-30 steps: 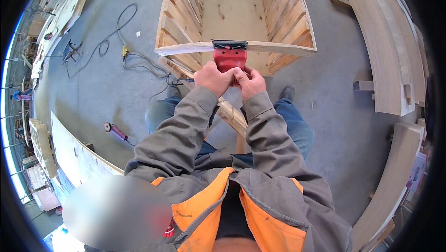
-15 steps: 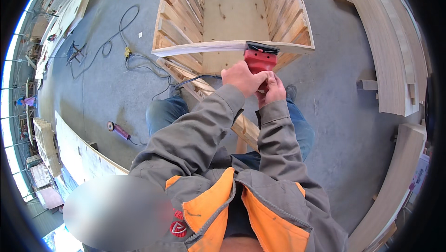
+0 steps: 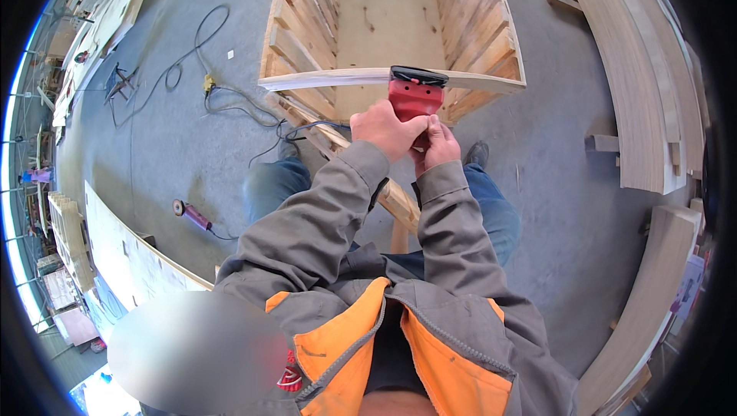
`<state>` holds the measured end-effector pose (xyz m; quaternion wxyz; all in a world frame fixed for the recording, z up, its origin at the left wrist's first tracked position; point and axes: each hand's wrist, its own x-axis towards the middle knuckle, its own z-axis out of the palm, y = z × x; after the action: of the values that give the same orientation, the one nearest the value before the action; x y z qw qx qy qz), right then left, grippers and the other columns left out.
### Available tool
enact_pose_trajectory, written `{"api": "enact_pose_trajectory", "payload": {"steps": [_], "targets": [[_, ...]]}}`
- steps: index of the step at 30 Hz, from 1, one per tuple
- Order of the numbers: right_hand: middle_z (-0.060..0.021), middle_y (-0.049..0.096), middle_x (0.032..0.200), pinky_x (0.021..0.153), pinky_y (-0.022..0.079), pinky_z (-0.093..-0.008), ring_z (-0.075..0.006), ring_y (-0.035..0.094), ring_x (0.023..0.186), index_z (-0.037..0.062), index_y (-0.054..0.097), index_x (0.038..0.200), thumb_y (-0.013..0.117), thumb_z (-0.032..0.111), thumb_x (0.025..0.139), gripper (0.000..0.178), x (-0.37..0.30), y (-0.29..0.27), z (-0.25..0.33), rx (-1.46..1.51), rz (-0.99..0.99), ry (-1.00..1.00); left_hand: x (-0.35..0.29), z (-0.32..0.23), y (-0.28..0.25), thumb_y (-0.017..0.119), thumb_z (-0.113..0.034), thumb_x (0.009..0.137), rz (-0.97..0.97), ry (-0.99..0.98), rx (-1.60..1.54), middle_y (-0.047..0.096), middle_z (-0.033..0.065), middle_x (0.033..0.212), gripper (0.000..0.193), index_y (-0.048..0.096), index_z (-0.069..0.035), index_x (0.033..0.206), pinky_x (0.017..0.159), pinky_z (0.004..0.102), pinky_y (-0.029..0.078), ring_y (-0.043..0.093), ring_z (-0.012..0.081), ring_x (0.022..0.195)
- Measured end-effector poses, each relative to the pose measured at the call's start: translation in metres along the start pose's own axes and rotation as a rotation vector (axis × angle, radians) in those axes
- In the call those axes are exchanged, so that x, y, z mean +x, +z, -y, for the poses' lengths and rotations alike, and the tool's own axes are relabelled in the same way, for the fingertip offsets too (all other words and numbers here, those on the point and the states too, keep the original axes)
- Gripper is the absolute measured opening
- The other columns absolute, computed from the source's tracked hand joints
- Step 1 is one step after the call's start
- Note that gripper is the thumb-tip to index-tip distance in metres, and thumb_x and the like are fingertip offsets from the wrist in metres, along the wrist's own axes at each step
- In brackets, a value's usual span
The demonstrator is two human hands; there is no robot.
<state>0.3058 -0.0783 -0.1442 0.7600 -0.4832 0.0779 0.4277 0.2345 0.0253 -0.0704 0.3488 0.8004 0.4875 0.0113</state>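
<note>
Both hands grasp a red handheld power sander with a black pad (image 3: 416, 100): the left hand (image 3: 384, 130) wraps its body, and the right hand (image 3: 437, 144) grips its lower end, fingers beside the left thumb. The sander's pad end is at the pale wooden near board (image 3: 330, 78) of a long slatted wooden crate (image 3: 301, 49), just right of the board's middle. A purple cylindrical power tool (image 3: 196, 218) lies on the grey floor (image 3: 173, 163), left of the person's legs.

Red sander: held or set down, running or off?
Held: left hand and right hand grip the red sander, its black pad at the wooden crate's near edge. Running or off, cannot tell: nothing visible settles it.
</note>
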Motion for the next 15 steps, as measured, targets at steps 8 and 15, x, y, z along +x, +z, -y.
{"api": "enact_pose_trajectory", "payload": {"steps": [8,15], "targets": [[-0.0090,0.072,0.099,0.070,0.065,-0.0381,-0.0193,0.071,0.079,0.0012,0.061,0.127,0.061,0.029,0.107,0.034,-0.004,0.054,-0.031,-0.024,0.065,0.080,0.003,0.054,-0.032,0.073,-0.067,0.076,-0.126,-0.059,-0.014,0.076,0.0248,0.099,0.079,0.072,0.006,0.105,0.090,0.0437,0.054,0.074,0.0395,0.098],[-0.0100,0.072,0.098,0.071,0.064,-0.0408,-0.0215,0.072,0.080,0.0021,0.063,0.122,0.062,0.031,0.106,0.033,-0.006,0.099,-0.075,-0.036,0.168,0.167,0.002,0.098,-0.074,0.079,-0.063,0.075,-0.201,-0.109,0.024,0.075,0.0276,0.103,0.075,0.072,0.005,0.103,0.089,0.0437,0.057,0.074,0.0395,0.101]]}}
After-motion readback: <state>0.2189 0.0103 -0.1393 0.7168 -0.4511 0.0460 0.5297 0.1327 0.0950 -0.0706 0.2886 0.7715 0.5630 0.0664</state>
